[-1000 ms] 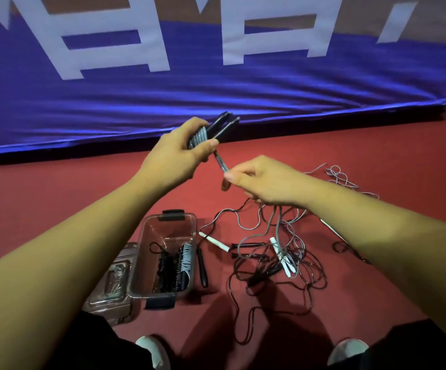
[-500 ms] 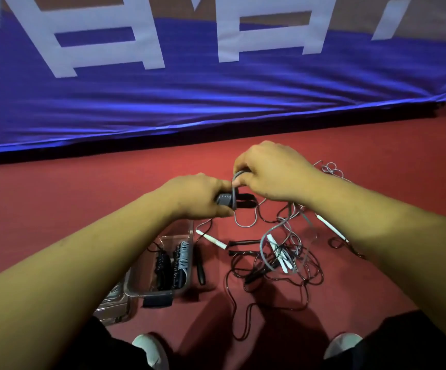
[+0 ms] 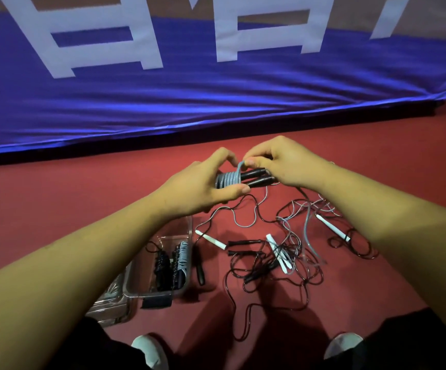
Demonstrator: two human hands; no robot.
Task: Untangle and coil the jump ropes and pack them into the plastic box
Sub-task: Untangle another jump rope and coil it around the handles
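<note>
At the lower left a clear lid (image 3: 109, 303) lies on the red floor (image 3: 56, 198), touching the near left corner of the plastic box (image 3: 189, 231), which stands open and holds coiled ropes (image 3: 175, 263), dark ones and a grey one side by side. A loose black handle (image 3: 199, 265) lies on the floor just beside the box's right wall. Above the box, held off the floor, the left hand (image 3: 200, 186) grips a jump rope bundle (image 3: 228, 179): grey cord wound in tight turns around a pair of black handles (image 3: 256, 178), with the thumb under the coil and the fingers curled over it. The right hand (image 3: 283, 161) meets it from the other side, fingertips pinching the grey cord (image 3: 240, 166) where it rises from the coil, the handles' free ends running under its palm. Below and to the right, the tangle (image 3: 283, 260) of black and grey ropes sprawls on the floor, with white handles (image 3: 279, 253) lying in it and cords trailing toward the person's white shoes (image 3: 149, 351). A blue banner (image 3: 216, 102) with large white characters spans the background along the floor's far edge.
</note>
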